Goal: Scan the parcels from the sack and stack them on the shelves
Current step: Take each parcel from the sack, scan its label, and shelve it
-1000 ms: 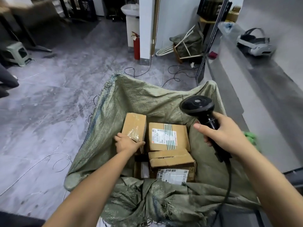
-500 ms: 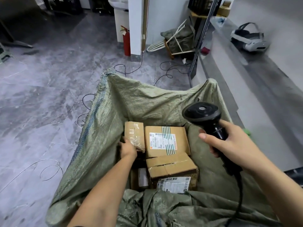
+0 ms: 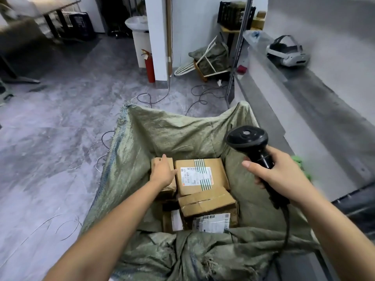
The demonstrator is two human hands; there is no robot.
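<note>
Bare floor [image 3: 50, 149] left of sack [image 3: 142, 151]. Left hand [image 3: 162, 171] lies flat, fingers straight, on small box [image 3: 168, 187] by the sack's left wall, touching labelled box [image 3: 200, 175]. Free gap right of boxes; above it, right hand [image 3: 280, 175] wraps scanner [image 3: 247, 138]. Half a second ago the left hand was at the small box's near end.

Grey marbled floor [image 3: 50, 149], loose cables [image 3: 145, 98] trailing at far centre. Red fire extinguisher [image 3: 149, 66] stands just beside white pillar [image 3: 158, 37], with a white basin [image 3: 136, 23] farther left. White headset [image 3: 288, 53] lies on far-right ledge [image 3: 324, 102].
</note>
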